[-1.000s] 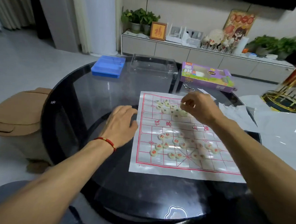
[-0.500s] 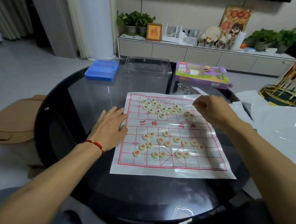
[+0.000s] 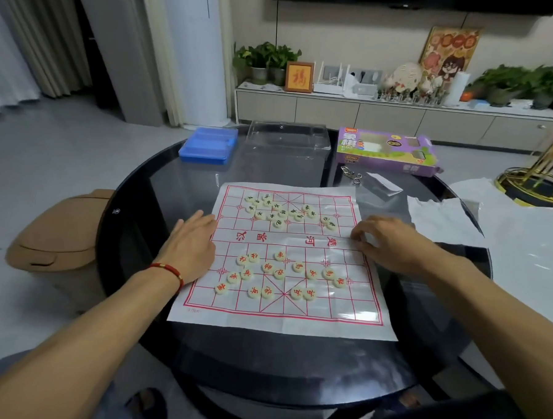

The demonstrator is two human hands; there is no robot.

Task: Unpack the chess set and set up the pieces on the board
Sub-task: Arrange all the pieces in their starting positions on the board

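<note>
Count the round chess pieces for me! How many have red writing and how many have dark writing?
Pieces with red writing: 16
Pieces with dark writing: 16
Total: 32

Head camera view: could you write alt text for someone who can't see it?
A person's left hand and right hand rest at the side edges of a paper chess board on a round glass table, with round pieces scattered unsorted across both halves.
</note>
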